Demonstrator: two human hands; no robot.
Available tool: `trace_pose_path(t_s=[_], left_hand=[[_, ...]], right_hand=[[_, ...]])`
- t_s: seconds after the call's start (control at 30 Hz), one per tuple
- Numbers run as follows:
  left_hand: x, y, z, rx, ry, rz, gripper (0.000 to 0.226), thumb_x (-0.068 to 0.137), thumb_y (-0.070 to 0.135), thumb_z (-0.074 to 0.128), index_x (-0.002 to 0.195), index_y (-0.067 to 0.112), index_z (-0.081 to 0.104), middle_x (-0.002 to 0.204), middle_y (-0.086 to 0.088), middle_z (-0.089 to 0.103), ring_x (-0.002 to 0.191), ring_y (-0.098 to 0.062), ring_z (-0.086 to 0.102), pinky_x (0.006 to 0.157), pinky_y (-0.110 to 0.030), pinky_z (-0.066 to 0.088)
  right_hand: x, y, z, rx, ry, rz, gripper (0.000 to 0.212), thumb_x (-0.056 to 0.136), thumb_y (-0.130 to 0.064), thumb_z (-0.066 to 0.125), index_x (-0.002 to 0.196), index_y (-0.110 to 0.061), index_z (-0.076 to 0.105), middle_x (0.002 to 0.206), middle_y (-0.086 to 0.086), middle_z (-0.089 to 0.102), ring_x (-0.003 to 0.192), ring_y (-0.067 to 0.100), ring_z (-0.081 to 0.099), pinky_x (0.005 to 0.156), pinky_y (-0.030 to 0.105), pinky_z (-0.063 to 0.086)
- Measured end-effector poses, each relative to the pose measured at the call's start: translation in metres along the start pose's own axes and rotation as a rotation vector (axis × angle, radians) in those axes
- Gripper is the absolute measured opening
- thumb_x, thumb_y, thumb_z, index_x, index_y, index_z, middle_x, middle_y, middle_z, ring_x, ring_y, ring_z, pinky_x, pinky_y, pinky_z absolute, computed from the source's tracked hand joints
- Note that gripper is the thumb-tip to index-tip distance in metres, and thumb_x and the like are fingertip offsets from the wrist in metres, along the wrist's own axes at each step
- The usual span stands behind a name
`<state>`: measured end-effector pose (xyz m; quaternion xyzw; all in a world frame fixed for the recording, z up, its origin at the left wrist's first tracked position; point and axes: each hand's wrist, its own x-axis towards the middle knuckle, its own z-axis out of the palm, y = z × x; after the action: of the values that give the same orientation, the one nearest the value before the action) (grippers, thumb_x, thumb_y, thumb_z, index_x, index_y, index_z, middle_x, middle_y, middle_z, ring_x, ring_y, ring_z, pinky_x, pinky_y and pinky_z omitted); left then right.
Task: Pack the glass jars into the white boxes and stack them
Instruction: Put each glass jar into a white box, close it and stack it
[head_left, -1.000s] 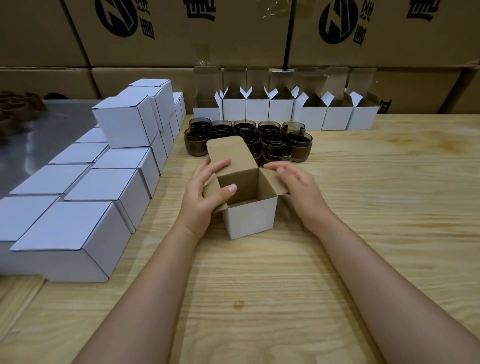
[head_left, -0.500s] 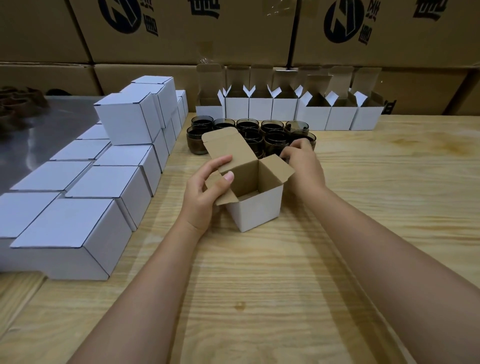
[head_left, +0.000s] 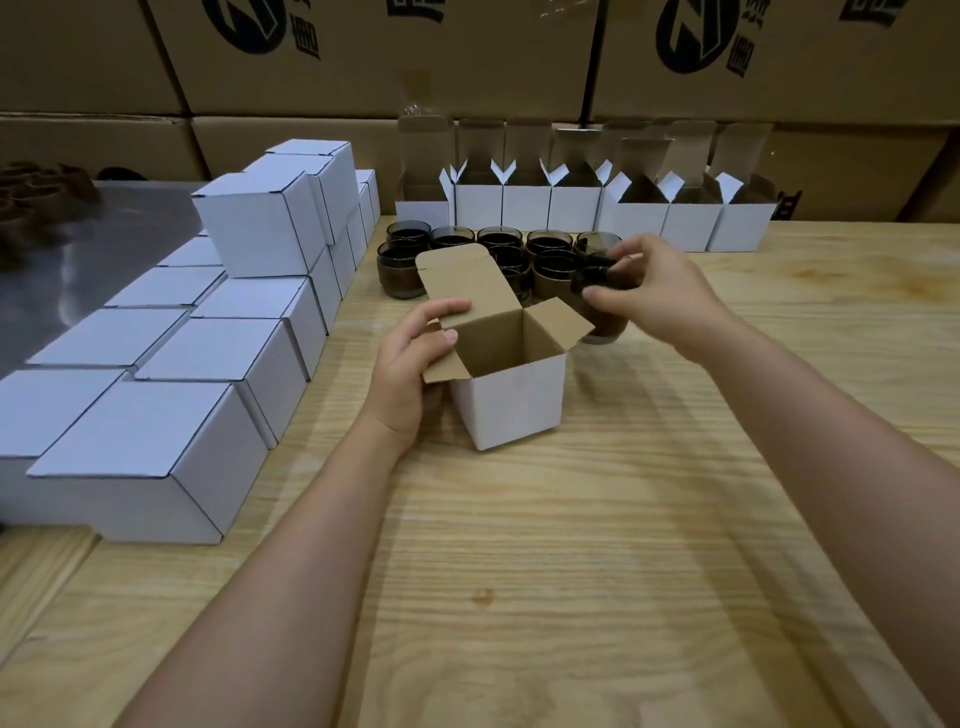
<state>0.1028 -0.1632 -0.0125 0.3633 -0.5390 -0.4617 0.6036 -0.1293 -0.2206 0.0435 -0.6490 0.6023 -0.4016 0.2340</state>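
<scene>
The pale wooden worktop (head_left: 571, 571) fills the lower frame. Closed white boxes (head_left: 156, 441) are stacked along its left side, and a row of open white boxes (head_left: 571, 208) stands at upper centre. Both forearms reach up from the bottom edge. At centre stands one open box (head_left: 511, 400). The left hand (head_left: 410, 364) curls round its left flap, thumb on the inner face. The right hand (head_left: 660, 296), fingers bent, grips a dark glass jar (head_left: 605, 319) by its rim, just right of the box's right flap. More jars (head_left: 467, 244) cluster behind.
</scene>
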Motion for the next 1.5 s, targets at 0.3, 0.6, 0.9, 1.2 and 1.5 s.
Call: trace_pose_path(t_s=[0.3, 0.6, 0.9, 1.2, 1.5], left_hand=[[0.002, 0.001, 0.002, 0.03, -0.044, -0.042, 0.041, 0.067, 0.016, 0.051, 0.105, 0.018, 0.065, 0.075, 0.012, 0.066, 0.076, -0.011, 0.06, 0.065, -0.024, 0.048], [0.003, 0.001, 0.002, -0.021, -0.061, -0.076, 0.045, 0.069, 0.013, 0.048, 0.113, 0.011, 0.059, 0.094, -0.011, 0.066, 0.084, -0.022, 0.063, 0.067, -0.026, 0.051], [0.003, 0.002, 0.002, -0.011, -0.078, -0.05, 0.038, 0.069, 0.013, 0.047, 0.104, 0.016, 0.063, 0.093, -0.003, 0.066, 0.085, -0.017, 0.062, 0.068, -0.025, 0.05], [0.003, 0.001, 0.001, 0.008, -0.086, -0.045, 0.04, 0.07, 0.014, 0.046, 0.107, 0.015, 0.062, 0.099, -0.007, 0.063, 0.09, -0.022, 0.059, 0.071, -0.028, 0.049], [0.002, 0.001, 0.001, 0.03, -0.073, -0.039, 0.041, 0.069, 0.014, 0.048, 0.106, 0.019, 0.065, 0.091, 0.014, 0.071, 0.085, -0.007, 0.066, 0.069, -0.021, 0.052]], right_hand=[[-0.012, -0.078, -0.042, 0.147, -0.334, -0.189, 0.038, 0.078, -0.019, 0.074, 0.11, -0.033, 0.058, 0.111, -0.007, 0.064, 0.106, 0.009, 0.059, 0.092, 0.033, 0.047], [-0.037, -0.08, 0.0, -0.004, -0.597, -0.209, 0.043, 0.076, -0.024, 0.078, 0.112, -0.035, 0.058, 0.111, -0.005, 0.063, 0.105, 0.008, 0.061, 0.083, 0.024, 0.055], [-0.054, -0.073, 0.02, -0.192, -0.509, -0.29, 0.036, 0.076, -0.023, 0.077, 0.106, -0.033, 0.061, 0.104, -0.01, 0.062, 0.097, 0.005, 0.06, 0.075, 0.019, 0.05], [-0.069, -0.061, 0.039, -0.414, -0.49, -0.323, 0.014, 0.091, -0.026, 0.046, 0.093, -0.034, 0.058, 0.107, -0.007, 0.048, 0.096, 0.001, 0.036, 0.092, 0.031, 0.011], [-0.078, -0.031, 0.048, 0.283, 0.232, -0.4, 0.023, 0.087, -0.011, 0.042, 0.095, -0.014, 0.064, 0.106, -0.001, 0.058, 0.103, 0.011, 0.054, 0.094, 0.026, 0.042]])
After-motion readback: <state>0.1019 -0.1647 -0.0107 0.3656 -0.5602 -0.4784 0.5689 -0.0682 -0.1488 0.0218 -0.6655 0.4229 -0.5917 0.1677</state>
